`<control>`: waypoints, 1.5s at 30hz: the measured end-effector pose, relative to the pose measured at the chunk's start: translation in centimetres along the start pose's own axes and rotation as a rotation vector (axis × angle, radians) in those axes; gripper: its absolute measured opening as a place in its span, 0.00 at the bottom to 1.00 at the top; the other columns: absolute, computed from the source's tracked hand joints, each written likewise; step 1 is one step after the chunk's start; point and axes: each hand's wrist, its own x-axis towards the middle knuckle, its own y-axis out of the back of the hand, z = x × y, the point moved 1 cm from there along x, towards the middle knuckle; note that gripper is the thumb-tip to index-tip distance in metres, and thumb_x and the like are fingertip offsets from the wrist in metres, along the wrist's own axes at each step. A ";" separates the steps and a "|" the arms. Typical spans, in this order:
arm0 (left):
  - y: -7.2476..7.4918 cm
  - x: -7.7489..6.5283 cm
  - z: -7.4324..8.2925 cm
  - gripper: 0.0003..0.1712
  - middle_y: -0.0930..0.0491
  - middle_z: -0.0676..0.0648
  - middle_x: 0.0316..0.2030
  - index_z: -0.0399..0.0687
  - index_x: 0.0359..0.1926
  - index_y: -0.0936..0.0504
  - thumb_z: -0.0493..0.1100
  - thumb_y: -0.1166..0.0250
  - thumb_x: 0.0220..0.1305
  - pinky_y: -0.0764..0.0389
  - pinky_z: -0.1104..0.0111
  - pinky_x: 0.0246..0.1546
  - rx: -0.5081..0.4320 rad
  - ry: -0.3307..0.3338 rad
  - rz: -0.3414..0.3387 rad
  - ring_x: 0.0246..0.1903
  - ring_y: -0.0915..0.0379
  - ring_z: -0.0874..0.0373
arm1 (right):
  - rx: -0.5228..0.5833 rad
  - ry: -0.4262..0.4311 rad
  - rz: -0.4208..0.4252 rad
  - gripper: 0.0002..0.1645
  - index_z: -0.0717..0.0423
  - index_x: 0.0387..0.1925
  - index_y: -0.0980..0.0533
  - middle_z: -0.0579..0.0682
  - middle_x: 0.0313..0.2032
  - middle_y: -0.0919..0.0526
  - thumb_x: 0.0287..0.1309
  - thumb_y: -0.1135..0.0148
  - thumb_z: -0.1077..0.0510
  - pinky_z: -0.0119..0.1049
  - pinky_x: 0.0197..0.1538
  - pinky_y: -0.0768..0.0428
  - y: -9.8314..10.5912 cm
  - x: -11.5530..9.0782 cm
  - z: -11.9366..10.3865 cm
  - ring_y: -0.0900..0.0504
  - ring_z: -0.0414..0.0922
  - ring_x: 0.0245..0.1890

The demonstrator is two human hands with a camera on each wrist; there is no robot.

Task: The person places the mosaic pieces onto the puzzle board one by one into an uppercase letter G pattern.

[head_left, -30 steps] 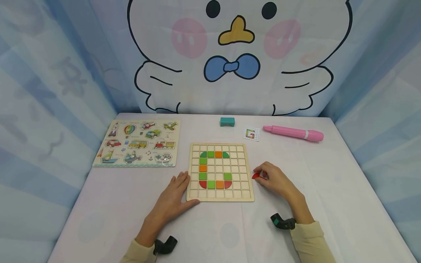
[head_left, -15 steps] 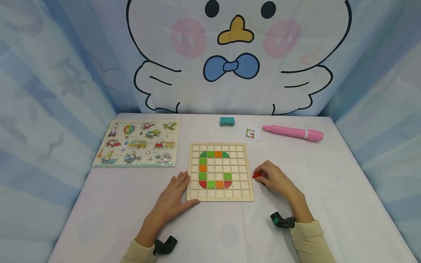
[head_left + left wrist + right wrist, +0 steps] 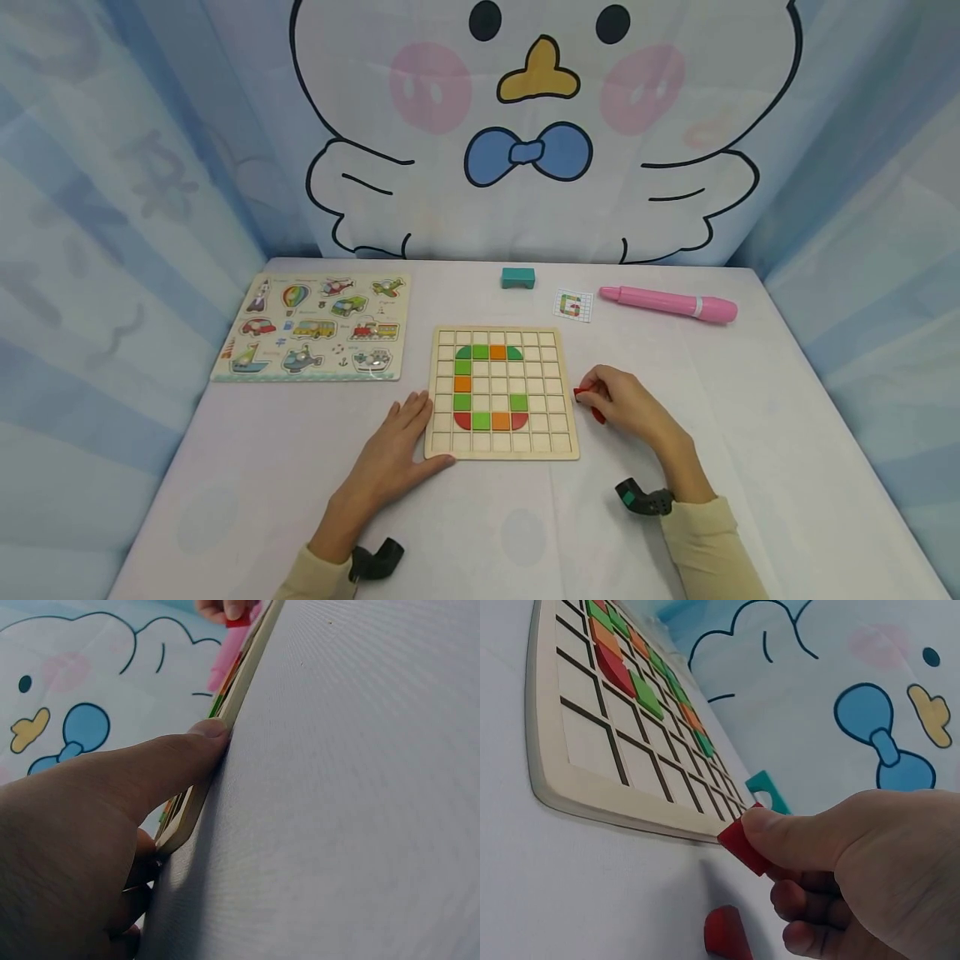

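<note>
A wooden grid board [image 3: 566,450] lies mid-table, with green, orange and red tiles forming a G-like outline. My left hand [image 3: 392,448] rests at its near left corner, fingers straight along the left side. In the left wrist view the thumb [image 3: 176,757] lies on the board's near edge. Just off the board's right side, my right hand [image 3: 628,406] pinches a red tile [image 3: 742,846] between thumb and fingers. Below it, a second red piece [image 3: 726,934] with a rounded side shows over the tablecloth, also visible as a red spot [image 3: 598,415] under the hand in the head view.
A picture puzzle board [image 3: 345,342] with vehicles lies at the left. Behind the grid board are a teal block [image 3: 518,278], a small pattern card [image 3: 573,306] and a pink marker-like stick [image 3: 667,303]. A printed curtain [image 3: 540,217] hangs behind the table.
The right hand has shifted slightly away from me, and the red in its fingers has turned. A second red piece now shows below that hand. The left hand and board have stayed still.
</note>
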 end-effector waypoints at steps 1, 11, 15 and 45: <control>0.0 0.0 0.0 0.54 0.39 0.42 0.76 0.38 0.73 0.35 0.67 0.30 0.57 0.46 0.53 0.80 0.000 -0.001 0.001 0.77 0.47 0.48 | 0.010 -0.002 -0.003 0.08 0.57 0.41 0.22 0.48 0.27 0.22 0.63 0.33 0.59 0.28 0.29 0.25 -0.1 0.1 0.0 0.26 0.41 0.27; -0.1 0.1 -0.2 0.54 0.40 0.42 0.76 0.38 0.73 0.36 0.67 0.30 0.57 0.46 0.53 0.80 0.002 -0.001 -0.003 0.77 0.47 0.48 | 0.068 0.053 0.017 0.09 0.56 0.42 0.22 0.48 0.28 0.21 0.64 0.33 0.57 0.29 0.23 0.25 -0.6 1.0 -1.3 0.28 0.41 0.21; -0.1 0.1 -0.2 0.54 0.39 0.42 0.76 0.38 0.73 0.36 0.67 0.30 0.56 0.45 0.53 0.80 0.004 -0.005 0.003 0.77 0.47 0.48 | 0.067 0.076 0.031 0.09 0.56 0.44 0.21 0.48 0.33 0.19 0.65 0.34 0.57 0.27 0.26 0.24 -0.9 1.5 -1.9 0.26 0.41 0.27; 0.0 0.1 -0.1 0.54 0.39 0.43 0.76 0.39 0.73 0.35 0.66 0.30 0.56 0.45 0.53 0.80 0.013 -0.005 0.004 0.77 0.47 0.48 | 0.006 0.156 -0.013 0.10 0.57 0.47 0.20 0.49 0.39 0.17 0.67 0.37 0.59 0.31 0.41 0.21 -3.7 3.8 -4.8 0.25 0.41 0.37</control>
